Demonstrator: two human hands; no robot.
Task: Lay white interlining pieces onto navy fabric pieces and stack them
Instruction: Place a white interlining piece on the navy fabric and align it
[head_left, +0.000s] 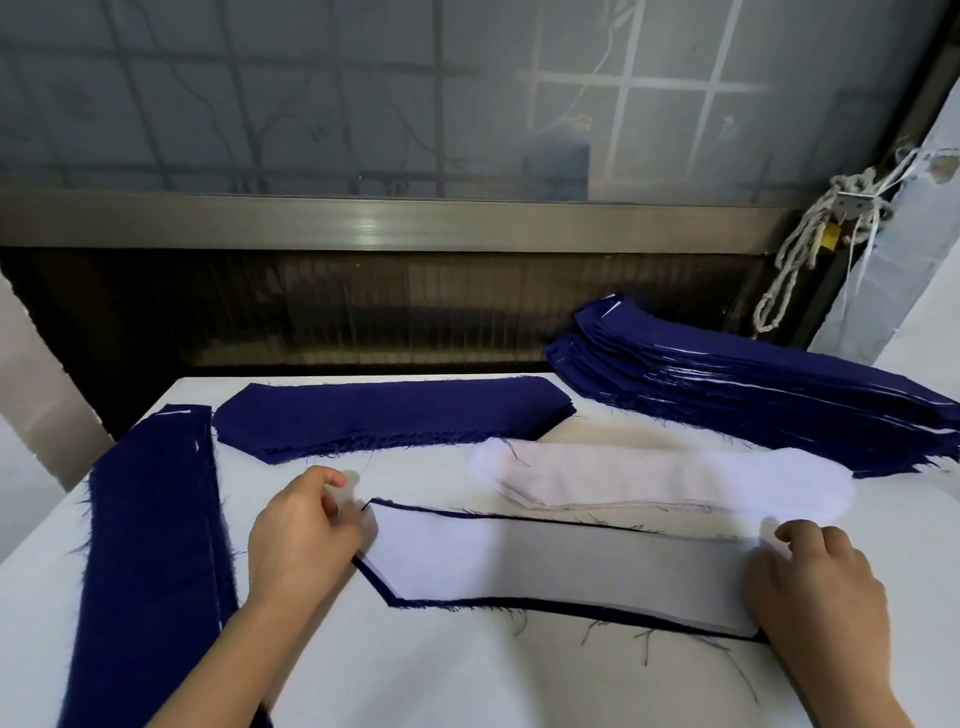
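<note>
Lying flat near the middle of the white surface (467, 686), the white interlining piece (561, 566) sits on top of a navy fabric piece (467, 606). The navy piece's dark edge shows as a thin border along the near, far and left sides of the interlining piece.

The left grip (304, 535) is at the left end of the interlining piece, fingers curled and pinching that end between thumb and fingertips. The right grip (815, 587) covers the right end of the interlining piece, fingers bent with the tips down on the cloth. Whether they pinch the edge or only press on it I cannot tell.

Just beyond the interlining piece, close against its far right corner, lies a loose pile of white interlining (649, 478). Farther beyond is a low pile of navy pieces (395, 415). Beyond and to the right of the interlining piece stands a tall navy stack (753, 395) with thin white slivers between its layers. Left of the interlining piece, apart from it, a long navy bundle (150, 545) runs toward the near edge of the surface, with the left forearm crossing over it. Loose dark threads (644, 644) lie on the surface just on the near side of the interlining piece.
</note>
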